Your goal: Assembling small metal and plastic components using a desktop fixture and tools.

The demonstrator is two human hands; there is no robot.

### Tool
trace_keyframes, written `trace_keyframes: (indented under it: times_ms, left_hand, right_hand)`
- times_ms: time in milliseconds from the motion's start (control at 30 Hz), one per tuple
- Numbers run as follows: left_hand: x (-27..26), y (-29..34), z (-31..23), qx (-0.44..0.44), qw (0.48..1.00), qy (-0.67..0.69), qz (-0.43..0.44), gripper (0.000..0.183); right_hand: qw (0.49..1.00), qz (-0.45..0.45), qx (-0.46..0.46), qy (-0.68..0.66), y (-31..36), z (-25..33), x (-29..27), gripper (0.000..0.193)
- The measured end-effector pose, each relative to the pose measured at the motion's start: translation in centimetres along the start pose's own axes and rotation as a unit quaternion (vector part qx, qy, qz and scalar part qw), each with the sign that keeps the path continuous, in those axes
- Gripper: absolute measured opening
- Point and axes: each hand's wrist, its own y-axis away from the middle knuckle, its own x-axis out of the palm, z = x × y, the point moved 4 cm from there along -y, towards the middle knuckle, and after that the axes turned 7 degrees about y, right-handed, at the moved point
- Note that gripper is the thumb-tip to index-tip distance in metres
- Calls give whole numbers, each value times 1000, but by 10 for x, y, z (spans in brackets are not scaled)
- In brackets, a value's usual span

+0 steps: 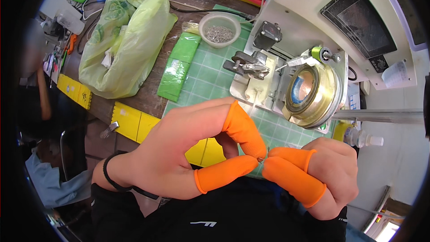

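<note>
My left hand (pixel 165 148), with orange finger cots on thumb and index finger, pinches a tiny silvery metal piece (pixel 261 160). From the other side, the orange-capped thumb and index finger of my right hand (pixel 333 168) close on the same piece. The fingertips hide most of it, so its exact shape is unclear. Both hands are held above the near edge of a green gridded mat (pixel 210 69). Beyond them stands a machine with a round brass-coloured drum (pixel 318 98) and a small metal clamp (pixel 248 65).
A whitish bowl (pixel 219 29) of small silvery metal parts stands on the mat. Left of it lie a green wrapped packet (pixel 179 67) and a pale green plastic bag (pixel 127 45). Yellow strips (pixel 130 118) line the table's front edge. The machine's panel with a dark screen (pixel 358 20) rises at right.
</note>
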Motion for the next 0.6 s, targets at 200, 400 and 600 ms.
trace_keyframes:
  times_ms: [200,400,600]
  left_hand:
    - [-6,-9,1,-33,999,-35,1,14]
    - [-29,-27,6,64,963,-261,12,15]
    - [-38,-65,20,135,926,-350,-52,11]
  right_hand:
    - [999,27,20,-11,4,-9,9,32]
    - [959,7,178,-222,32,-35,45,30]
    - [744,-23,391,-541,61,-37,119,34]
